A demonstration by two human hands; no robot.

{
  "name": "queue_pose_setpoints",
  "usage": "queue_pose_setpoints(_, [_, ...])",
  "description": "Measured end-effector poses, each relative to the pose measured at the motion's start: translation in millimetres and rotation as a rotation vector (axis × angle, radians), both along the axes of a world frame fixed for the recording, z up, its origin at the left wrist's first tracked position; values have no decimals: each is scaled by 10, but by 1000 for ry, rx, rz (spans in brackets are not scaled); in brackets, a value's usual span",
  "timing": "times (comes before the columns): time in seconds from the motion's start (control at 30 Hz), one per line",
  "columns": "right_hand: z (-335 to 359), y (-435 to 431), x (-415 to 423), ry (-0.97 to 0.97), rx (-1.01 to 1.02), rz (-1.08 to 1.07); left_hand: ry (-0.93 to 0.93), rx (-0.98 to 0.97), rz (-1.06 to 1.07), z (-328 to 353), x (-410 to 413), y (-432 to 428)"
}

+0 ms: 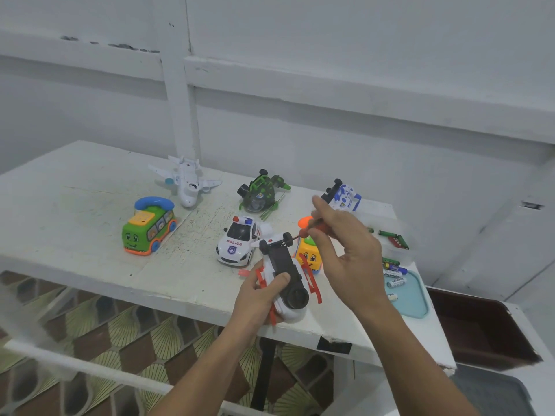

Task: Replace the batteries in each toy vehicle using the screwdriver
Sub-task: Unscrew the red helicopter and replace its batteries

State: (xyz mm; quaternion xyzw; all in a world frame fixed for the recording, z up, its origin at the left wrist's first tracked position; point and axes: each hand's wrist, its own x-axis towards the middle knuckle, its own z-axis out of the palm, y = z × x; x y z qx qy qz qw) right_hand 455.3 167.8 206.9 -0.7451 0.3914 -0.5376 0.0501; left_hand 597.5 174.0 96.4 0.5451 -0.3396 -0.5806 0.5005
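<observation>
My left hand (260,291) grips a white and red toy helicopter (286,276) turned underside up above the table's front edge. Its black base faces me. My right hand (345,250) pinches a small red-handled screwdriver (312,229) whose tip points at the toy's underside near the small wheels. Loose batteries (394,274) lie to the right, some on a light blue lid (416,298), and green and red ones (395,238) lie farther back.
On the white table (90,223) stand a green bus phone toy (148,228), a white plane (186,181), a police car (237,244), a green helicopter (261,192), a blue and white helicopter (344,195) and an orange cube toy (310,256). A brown tray (480,328) sits right.
</observation>
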Motion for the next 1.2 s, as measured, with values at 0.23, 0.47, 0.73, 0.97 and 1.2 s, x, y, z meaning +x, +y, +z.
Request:
queue_pose_setpoints(0.23, [51, -47, -12, -10, 157, 189, -10, -4, -9, -3, 2, 4])
queue_pose_setpoints(0.47, [127, -116, 30, -72, 132, 148, -18, 6, -17, 49, -20, 36])
queue_pose_setpoints(0.73, [172, -74, 51, 3, 127, 222, -32, 0, -12, 80, -39, 77])
queue_pose_setpoints(0.97, [205, -76, 69, -68, 147, 215, -13, -24, -20, 22, -37, 61])
queue_pose_setpoints(1.2, [188, -96, 26, 21, 311, 289, -7, -24, -23, 8, -43, 54])
